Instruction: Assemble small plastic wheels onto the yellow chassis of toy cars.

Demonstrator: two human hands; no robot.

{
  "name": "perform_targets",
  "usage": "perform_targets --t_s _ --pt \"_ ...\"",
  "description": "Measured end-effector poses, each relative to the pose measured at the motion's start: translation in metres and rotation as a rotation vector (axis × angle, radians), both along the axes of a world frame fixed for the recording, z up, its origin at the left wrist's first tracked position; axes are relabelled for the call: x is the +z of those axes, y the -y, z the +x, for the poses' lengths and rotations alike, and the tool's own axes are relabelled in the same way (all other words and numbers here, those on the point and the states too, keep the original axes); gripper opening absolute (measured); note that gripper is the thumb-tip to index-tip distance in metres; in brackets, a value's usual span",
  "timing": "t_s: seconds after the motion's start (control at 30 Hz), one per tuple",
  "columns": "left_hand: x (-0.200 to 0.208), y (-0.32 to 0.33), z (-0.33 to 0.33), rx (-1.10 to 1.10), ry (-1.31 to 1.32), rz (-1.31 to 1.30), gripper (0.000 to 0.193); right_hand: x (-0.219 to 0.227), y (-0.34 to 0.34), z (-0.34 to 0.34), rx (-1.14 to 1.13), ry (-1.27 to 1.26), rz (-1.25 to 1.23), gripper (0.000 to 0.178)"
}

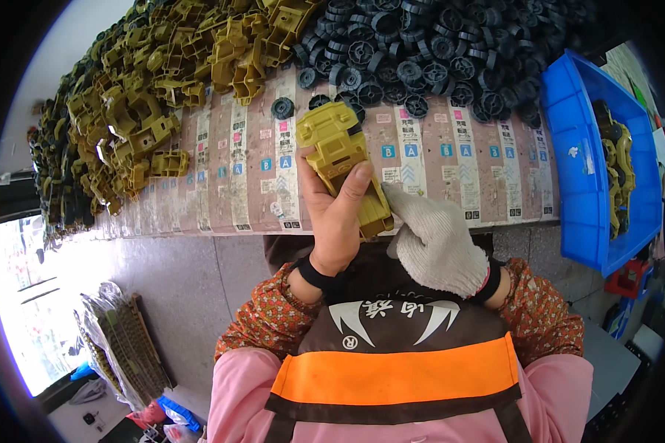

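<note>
An olive-yellow plastic toy vehicle body (pixel 334 133) is tilted up over the front edge of the table. My left hand (pixel 334 218), bare, grips it from the left with the thumb across its face. Next to its lower right side is my right hand (pixel 443 247) in a white knitted glove, fingers curled in. Its fingertips are close to the body's edge, and whatever they pinch, if anything, is hidden. Just beyond the body lie black toy wheels (pixel 282 108), some partly covered by it.
Olive-yellow body shells (pixel 133 122) are heaped at the far left, black wheels (pixel 421 52) at the far middle and right. A blue bin (pixel 575 159) holding yellow toy vehicles (pixel 617 166) stands at the right edge. Printed sheeting (pixel 480 177) covers the table.
</note>
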State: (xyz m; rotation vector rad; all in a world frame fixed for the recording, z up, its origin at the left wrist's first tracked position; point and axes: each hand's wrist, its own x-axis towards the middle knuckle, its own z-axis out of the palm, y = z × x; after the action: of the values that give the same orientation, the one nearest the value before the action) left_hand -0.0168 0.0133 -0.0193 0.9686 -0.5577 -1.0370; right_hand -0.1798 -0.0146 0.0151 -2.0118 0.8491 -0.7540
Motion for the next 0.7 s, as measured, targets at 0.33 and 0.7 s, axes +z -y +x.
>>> perform_targets --t_s 0.33,0.7 --pt "0.011 -0.003 0.047 -0.211 -0.116 0.259 0.054 -0.010 0.132 0.005 -0.271 -0.660 -0.309 0.023" --pt "0.023 -0.013 0.073 -0.640 -0.104 0.301 0.073 -0.016 0.132 0.012 -0.238 -0.635 -0.197 0.027"
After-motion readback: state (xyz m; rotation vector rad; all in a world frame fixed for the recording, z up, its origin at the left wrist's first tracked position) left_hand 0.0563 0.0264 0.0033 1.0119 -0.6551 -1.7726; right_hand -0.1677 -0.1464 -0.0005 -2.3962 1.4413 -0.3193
